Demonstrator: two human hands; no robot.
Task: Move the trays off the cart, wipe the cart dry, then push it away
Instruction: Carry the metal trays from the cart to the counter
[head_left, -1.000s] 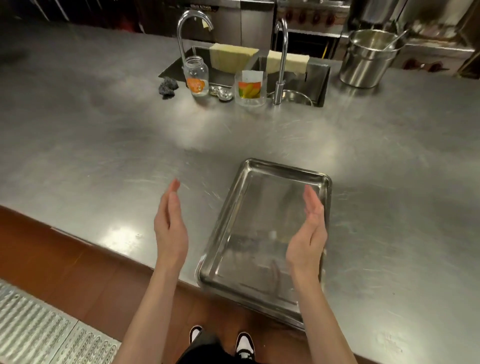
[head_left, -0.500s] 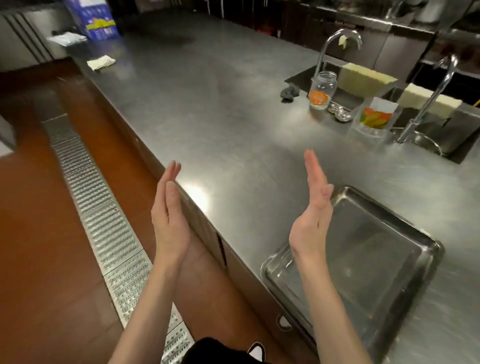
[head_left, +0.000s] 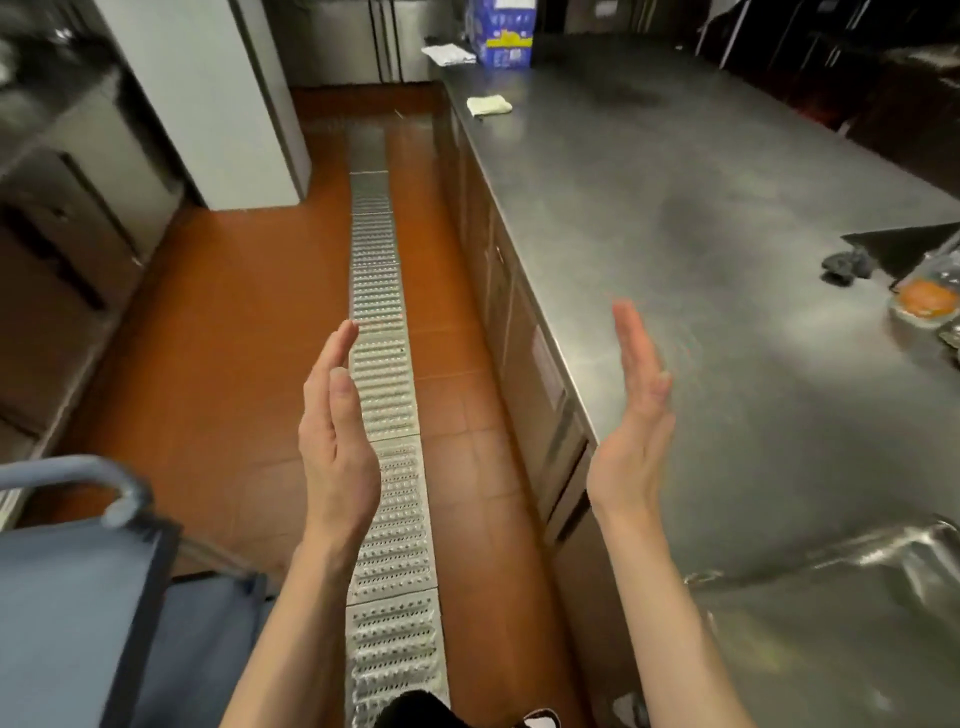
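Hands fill the middle of the head view, both raised with palms facing each other and fingers straight, holding nothing. The left hand (head_left: 335, 441) hangs over the perforated metal floor drain (head_left: 384, 395) that runs lengthwise down the red-brown tiled floor (head_left: 218, 322). The right hand (head_left: 631, 421) is held above the near edge of the long steel worktop (head_left: 701, 218), well apart from the left hand. At the lower right corner a steel tray (head_left: 841, 613) lies on the worktop, its near rim close to the worktop's front edge; the picture is blurred there and its far end runs out of frame. At the lower left a blue-grey cart (head_left: 67, 597) stands on the floor beside the person, with its curved tubular handle (head_left: 93, 480) rising above the top shelf; neither hand touches it. On the right side of the worktop sit a dark scouring pad (head_left: 847, 266) next to the corner of a sunken sink (head_left: 904, 247), and just beside it a clear jar with an orange label (head_left: 927, 299), partly cut off by the frame edge. Farther along the worktop lies a small folded pale cloth (head_left: 488, 105) near the front edge, and at the far end stands a blue box (head_left: 501, 34) with some white paper (head_left: 449, 53) next to it. A pale cabinet (head_left: 208, 93) stands on the floor at upper left.
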